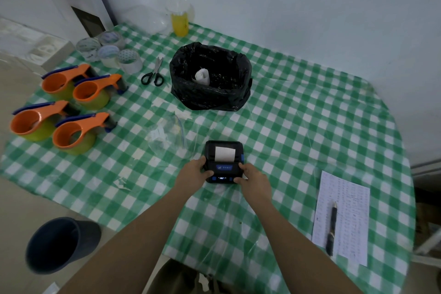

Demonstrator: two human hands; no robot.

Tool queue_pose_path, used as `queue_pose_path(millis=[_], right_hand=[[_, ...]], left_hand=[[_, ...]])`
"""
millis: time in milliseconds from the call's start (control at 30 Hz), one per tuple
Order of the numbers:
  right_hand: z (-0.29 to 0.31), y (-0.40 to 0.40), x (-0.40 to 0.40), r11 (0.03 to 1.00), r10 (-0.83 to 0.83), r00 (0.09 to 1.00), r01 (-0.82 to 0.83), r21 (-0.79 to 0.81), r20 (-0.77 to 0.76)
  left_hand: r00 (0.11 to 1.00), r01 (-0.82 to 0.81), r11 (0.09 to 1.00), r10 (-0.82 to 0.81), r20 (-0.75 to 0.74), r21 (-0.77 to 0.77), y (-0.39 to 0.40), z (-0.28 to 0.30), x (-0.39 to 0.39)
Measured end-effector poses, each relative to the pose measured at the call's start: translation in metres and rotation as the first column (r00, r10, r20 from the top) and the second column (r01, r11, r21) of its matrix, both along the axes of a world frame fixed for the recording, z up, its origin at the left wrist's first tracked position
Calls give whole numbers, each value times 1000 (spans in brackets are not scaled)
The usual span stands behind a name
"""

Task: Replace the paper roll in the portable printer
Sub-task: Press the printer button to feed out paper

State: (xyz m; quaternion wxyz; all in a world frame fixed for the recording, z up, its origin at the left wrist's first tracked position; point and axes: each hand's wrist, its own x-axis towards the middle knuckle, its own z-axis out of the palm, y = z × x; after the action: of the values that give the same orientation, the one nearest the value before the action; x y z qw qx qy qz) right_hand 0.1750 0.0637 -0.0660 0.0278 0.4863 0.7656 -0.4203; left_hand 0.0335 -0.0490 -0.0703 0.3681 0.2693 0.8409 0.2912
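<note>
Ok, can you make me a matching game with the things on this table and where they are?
Things:
1. printer
2. pen
3. scissors
4. old roll

Places:
A. inside the black bag
B. on the printed sheet
C. between both hands
D. beside the tape rolls

Pairs: 1-C, 2-B, 3-D, 4-A

The left hand and right hand grip the printer's sides.

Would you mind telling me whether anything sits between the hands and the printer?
Nothing visible does. The left hand and right hand each grip a side of the printer directly, with paper showing at its top.
</note>
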Motion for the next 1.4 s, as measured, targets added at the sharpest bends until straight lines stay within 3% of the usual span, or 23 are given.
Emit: queue_pose_path(millis=[1400], right_hand=[[3,-1,0,1000,5,1000,-5,-4,-7]], left_hand=[[1000,1,1000,-1,25,-3,0,0,-1]])
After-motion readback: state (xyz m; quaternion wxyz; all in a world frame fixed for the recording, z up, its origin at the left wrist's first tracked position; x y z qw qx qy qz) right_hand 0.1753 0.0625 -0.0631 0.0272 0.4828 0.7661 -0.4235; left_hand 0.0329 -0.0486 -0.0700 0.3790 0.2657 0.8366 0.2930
